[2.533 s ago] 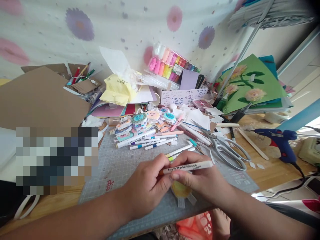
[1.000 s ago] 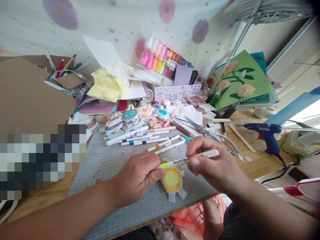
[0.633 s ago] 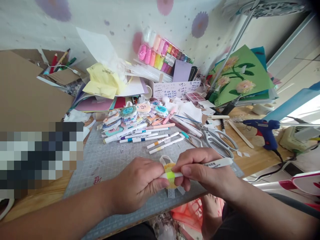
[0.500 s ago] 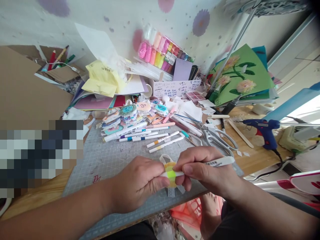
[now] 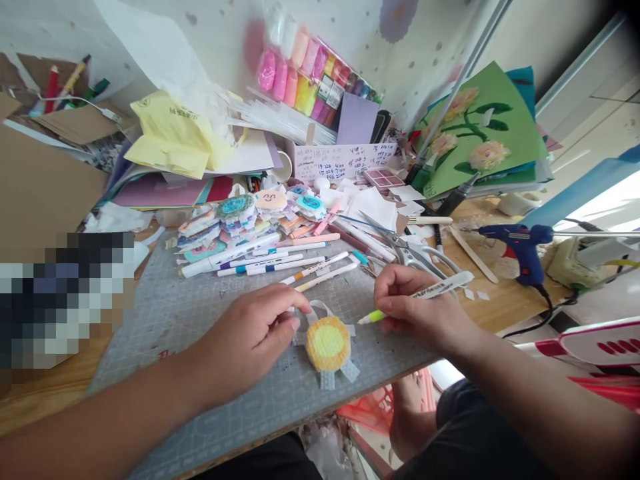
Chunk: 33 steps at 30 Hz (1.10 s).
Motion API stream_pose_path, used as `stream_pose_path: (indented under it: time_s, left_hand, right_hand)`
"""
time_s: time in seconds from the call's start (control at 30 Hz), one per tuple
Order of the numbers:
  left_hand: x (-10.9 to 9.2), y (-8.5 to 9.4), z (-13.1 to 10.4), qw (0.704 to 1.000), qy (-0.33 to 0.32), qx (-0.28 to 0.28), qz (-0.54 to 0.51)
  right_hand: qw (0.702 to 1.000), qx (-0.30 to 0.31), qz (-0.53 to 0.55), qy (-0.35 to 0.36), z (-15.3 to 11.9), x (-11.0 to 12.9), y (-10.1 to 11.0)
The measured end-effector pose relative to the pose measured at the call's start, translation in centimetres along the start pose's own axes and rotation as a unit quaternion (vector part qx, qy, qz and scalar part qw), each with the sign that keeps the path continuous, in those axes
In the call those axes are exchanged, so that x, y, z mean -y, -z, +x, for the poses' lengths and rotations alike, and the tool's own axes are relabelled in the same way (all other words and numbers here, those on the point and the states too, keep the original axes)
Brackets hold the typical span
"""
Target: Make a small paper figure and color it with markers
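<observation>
A round orange-rimmed piece with a yellow centre lies on the grey cutting mat, with pale lacy strips and a ribbon loop sticking out from its edge. Just to its left is my left hand, its fingers curled and the index fingertip near the loop. Whatever the curled fingers hold, if anything, is hidden. On the other side, my right hand grips a white marker like a pen. The marker's yellow-green end points down-left, towards the round piece but apart from it.
Several markers and stacked decorated pieces lie behind my hands. Metal scissors rest behind my right hand. A blue glue gun stands at the right. The table's front edge runs close below the mat.
Both hands were together on the marker over the round piece. They have separated: my right hand carried the marker right, my left moved left, uncovering the piece. The view also shifted.
</observation>
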<state>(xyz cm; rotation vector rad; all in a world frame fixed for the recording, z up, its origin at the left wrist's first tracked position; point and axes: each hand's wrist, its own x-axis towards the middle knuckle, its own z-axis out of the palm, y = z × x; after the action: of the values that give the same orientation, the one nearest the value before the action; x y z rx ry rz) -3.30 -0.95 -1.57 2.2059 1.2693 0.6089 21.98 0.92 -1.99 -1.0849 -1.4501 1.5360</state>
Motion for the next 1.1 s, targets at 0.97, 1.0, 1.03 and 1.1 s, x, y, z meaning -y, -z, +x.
stream_pose_path:
  time_s: [0.97, 1.0, 1.03, 1.1]
  left_hand:
    - [-0.1, -0.4, 0.0, 0.999, -0.02, 0.012, 0.027]
    - [0.0, -0.3, 0.1, 0.999, -0.019, 0.01, 0.023]
    - [0.1, -0.1, 0.2, 1.0, -0.021, 0.009, 0.02]
    - [0.2, 0.0, 0.3, 0.999, -0.029, 0.01, 0.016]
  right_hand:
    - [0.986, 0.123, -0.095, 0.053, -2.6, 0.4, -0.4]
    - [0.978, 0.178, -0.102, 0.027, -3.1, 0.8, -0.4]
    - [0.969, 0.228, -0.097, -0.011, -3.5, 1.3, -0.3]
    - [0.953, 0.282, -0.054, -0.095, -4.1, 1.8, -0.2]
